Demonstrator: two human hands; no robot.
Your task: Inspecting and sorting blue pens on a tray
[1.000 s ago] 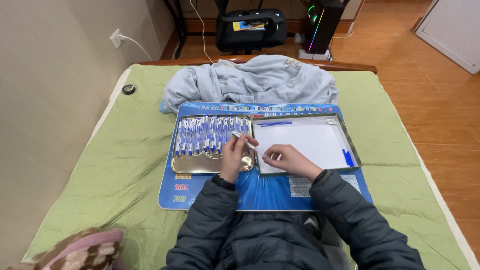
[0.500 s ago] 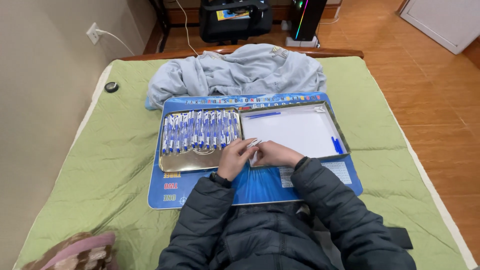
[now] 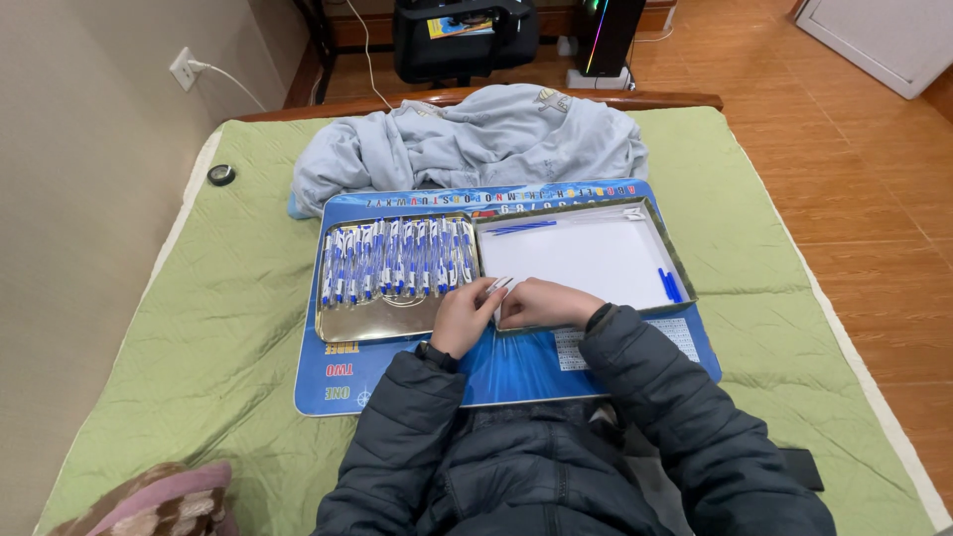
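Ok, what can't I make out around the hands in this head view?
- Thin white piece at the left hand and right hand: too small to identify; which hand grips it is unclear.
- Palms: turned away.
- Blue items in white tray: too small to identify.
- Pen tray front edge: partly behind left hand.

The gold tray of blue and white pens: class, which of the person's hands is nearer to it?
Left. The left hand rests at the gold tray's near right corner; the right hand lies further right, at the white box's front edge.
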